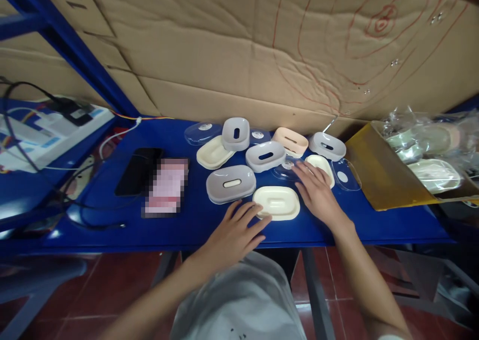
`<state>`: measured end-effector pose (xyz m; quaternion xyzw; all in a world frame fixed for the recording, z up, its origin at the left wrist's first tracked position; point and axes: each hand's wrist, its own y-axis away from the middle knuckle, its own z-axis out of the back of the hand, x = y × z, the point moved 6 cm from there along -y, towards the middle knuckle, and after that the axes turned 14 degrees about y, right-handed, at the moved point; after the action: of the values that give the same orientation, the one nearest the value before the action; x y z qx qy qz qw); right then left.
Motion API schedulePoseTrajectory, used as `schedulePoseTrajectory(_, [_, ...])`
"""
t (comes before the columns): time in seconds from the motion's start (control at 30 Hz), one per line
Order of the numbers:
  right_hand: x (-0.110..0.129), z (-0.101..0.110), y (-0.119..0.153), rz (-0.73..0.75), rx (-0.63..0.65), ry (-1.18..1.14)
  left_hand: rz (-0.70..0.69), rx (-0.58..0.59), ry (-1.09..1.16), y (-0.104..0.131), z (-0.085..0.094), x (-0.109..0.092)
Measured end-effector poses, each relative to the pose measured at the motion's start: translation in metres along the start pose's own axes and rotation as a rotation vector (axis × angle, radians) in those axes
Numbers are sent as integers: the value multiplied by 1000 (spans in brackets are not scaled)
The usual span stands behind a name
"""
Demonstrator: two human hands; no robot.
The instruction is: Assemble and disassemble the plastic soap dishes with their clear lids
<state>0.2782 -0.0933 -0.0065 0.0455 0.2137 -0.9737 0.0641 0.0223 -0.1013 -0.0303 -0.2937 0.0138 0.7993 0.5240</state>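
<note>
On the blue table in front of me lies a cream soap dish base point(277, 203), flat and oval. My left hand point(239, 230) is at its left edge with fingers spread; whether the fingertips touch it I cannot tell. To its right, my right hand point(316, 187) has its fingers stretched over a clear plastic lid point(286, 169) and beside a second cream base point(324, 166), partly covering both. Grey soap dish trays with a slot, one point(231, 184) left of the near base and another point(265, 156) behind it, lie close by. A peach tray point(291, 142) sits farther back.
An open cardboard box point(389, 180) of bagged soap dishes stands at the right. Two phones, one dark point(136, 172) and one with a blurred screen point(166, 186), lie left. A power strip point(56, 135) with cables is beyond them. Cardboard point(209, 55) walls the back.
</note>
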Motion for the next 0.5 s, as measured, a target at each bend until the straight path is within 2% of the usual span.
schedulePoseTrajectory(0.1, [29,1,-52,230,35,-52,-3,-25,3,9,5,2])
schedulePoseTrajectory(0.17, [37,-5,-80,281,43,-61,-4,-34,11,12,5,3])
schedulePoseTrajectory(0.23, [38,-16,-95,276,65,-65,4,-39,23,13,5,3])
schedulePoseTrajectory(0.37, [30,-32,-88,233,91,-95,25,-44,46,13,4,4])
schedulePoseTrajectory(0.5, [32,-31,-75,203,57,-131,34,-32,27,13,3,4])
